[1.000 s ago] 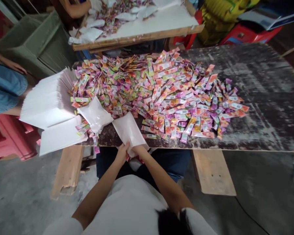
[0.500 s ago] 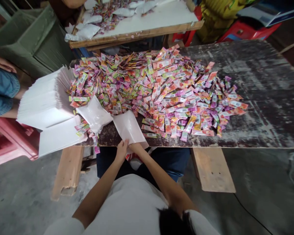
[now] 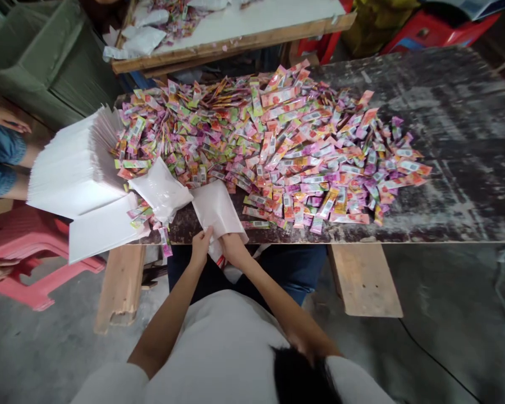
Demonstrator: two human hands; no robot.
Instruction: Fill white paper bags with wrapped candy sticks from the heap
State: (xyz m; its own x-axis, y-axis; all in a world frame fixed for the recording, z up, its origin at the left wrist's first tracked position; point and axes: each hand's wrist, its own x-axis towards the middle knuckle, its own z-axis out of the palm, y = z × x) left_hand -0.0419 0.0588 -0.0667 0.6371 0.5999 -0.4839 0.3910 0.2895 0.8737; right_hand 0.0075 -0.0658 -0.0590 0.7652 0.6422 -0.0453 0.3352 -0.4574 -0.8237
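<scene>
A white plastic mailing bag (image 3: 219,207) lies flat over the table's near edge, its mouth toward me. My left hand (image 3: 201,246) pinches the left side of its mouth. My right hand (image 3: 234,248) reaches into or under the mouth at the right; its fingertips are hidden by the bag. A plump, filled white bag (image 3: 162,191) lies just left of it. Behind both spreads a big pile of small candy-like stick packets (image 3: 294,151) in pink, orange, green and purple wrappers, some showing barcodes.
A thick stack of white bags (image 3: 76,168) stands at the table's left end, with more flat bags (image 3: 99,227) in front. A red stool (image 3: 37,247) and another person's hand (image 3: 0,270) are at far left. Behind are a lined green bin (image 3: 63,67) and a second table (image 3: 252,42).
The view has tilted slightly downward. My hands have shifted a little on the bag's mouth, my left hand moving slightly left. Another person's hand now shows by the red stool.
</scene>
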